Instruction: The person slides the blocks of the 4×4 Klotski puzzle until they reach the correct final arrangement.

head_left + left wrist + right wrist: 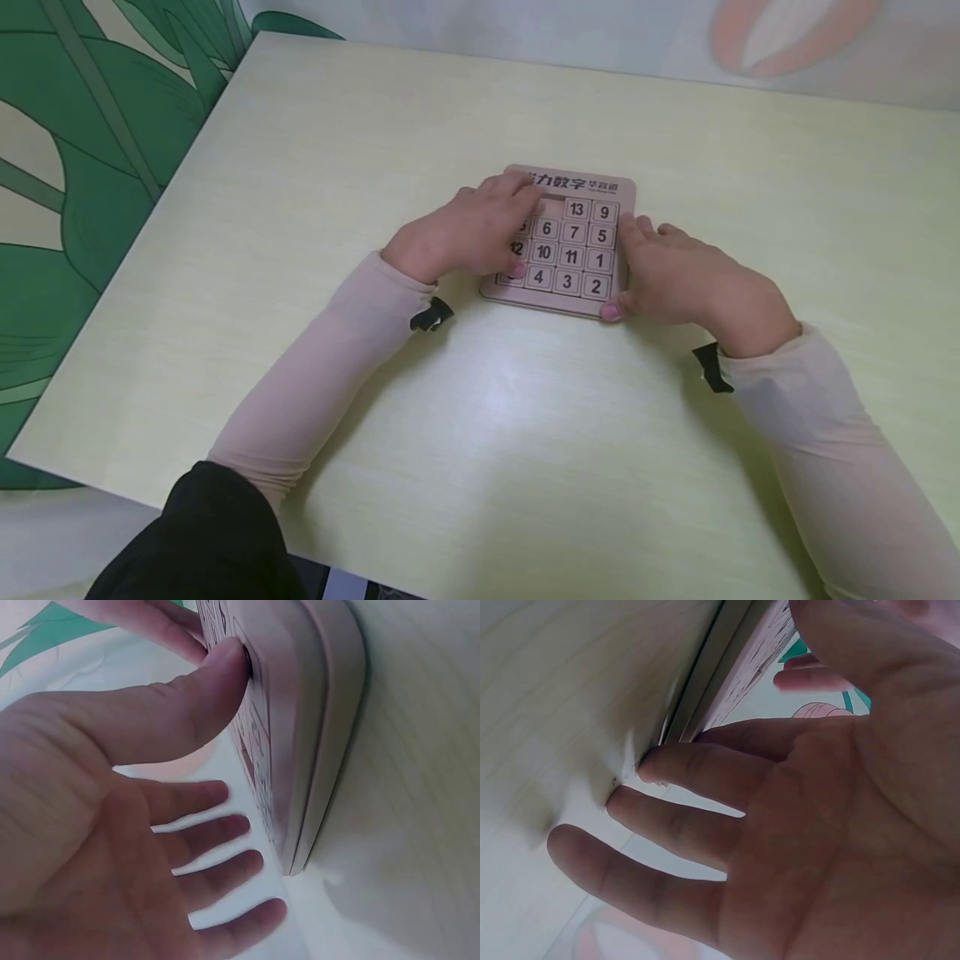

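A pinkish number sliding puzzle (540,301) lies flat on the table, with printed characters along its top. Numbered square tiles (571,256) fill its tray, and a gap shows left of 13 in the top row. My left hand (480,225) reaches over the puzzle's left side, hiding some tiles. Its thumb (217,690) presses on the face near the lower left corner, while the other fingers stretch out above the board. My right hand (678,271) rests along the right edge, thumb at the lower right corner, fingers (697,769) extended beside the frame.
The pale wood-grain table (450,433) spreads around the puzzle. Behind it stands a light wall (525,33), and green leaf artwork (97,108) covers the left side. Black tabs (432,315) stick out at both sleeve cuffs.
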The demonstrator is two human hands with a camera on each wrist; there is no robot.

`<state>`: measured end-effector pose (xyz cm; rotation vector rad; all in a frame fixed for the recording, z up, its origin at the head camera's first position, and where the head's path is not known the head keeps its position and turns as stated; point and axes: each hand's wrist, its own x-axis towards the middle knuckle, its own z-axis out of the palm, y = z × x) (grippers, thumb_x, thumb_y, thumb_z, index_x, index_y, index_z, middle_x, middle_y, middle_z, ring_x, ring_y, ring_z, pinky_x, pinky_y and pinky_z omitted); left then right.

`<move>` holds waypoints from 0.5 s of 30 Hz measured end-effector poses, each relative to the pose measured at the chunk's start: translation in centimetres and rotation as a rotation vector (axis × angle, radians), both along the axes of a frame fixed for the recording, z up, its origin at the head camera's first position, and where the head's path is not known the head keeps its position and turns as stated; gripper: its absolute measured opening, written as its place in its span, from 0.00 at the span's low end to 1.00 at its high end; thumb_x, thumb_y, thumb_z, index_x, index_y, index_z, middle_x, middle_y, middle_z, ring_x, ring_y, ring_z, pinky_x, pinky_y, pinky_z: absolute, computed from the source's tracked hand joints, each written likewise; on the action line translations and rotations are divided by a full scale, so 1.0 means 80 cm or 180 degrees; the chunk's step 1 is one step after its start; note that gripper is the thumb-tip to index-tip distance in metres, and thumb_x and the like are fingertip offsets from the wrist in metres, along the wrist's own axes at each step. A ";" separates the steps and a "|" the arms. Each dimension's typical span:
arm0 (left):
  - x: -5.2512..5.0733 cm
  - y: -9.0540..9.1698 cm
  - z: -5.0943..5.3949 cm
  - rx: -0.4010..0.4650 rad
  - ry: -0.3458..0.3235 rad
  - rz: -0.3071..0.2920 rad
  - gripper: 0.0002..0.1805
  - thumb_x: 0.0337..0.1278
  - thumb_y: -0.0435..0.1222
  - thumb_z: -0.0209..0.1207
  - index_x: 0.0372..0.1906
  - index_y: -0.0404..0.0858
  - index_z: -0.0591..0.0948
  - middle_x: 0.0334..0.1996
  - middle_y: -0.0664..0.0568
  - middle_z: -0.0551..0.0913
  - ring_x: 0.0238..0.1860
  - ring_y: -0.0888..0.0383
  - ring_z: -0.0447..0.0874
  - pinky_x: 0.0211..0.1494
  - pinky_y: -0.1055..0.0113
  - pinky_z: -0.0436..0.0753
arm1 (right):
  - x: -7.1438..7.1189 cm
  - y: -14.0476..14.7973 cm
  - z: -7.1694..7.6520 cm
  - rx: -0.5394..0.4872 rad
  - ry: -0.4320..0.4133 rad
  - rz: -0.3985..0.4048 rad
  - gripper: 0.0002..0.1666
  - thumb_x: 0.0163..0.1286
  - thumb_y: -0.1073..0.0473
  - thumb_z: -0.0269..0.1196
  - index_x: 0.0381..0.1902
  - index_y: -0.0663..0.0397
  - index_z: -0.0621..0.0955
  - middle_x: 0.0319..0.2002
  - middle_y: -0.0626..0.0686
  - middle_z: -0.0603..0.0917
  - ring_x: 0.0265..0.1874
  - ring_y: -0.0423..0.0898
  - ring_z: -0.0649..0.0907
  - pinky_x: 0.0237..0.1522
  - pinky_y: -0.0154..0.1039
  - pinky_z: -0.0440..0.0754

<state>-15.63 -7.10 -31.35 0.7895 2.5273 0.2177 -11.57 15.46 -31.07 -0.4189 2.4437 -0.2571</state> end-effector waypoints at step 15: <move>-0.002 -0.005 0.000 0.0007 0.0006 -0.0083 0.46 0.71 0.48 0.58 0.82 0.43 0.46 0.79 0.47 0.53 0.77 0.46 0.52 0.74 0.48 0.55 | 0.000 -0.007 0.002 -0.0003 0.0000 0.0045 0.67 0.67 0.43 0.68 0.78 0.70 0.38 0.76 0.75 0.43 0.73 0.75 0.49 0.69 0.70 0.50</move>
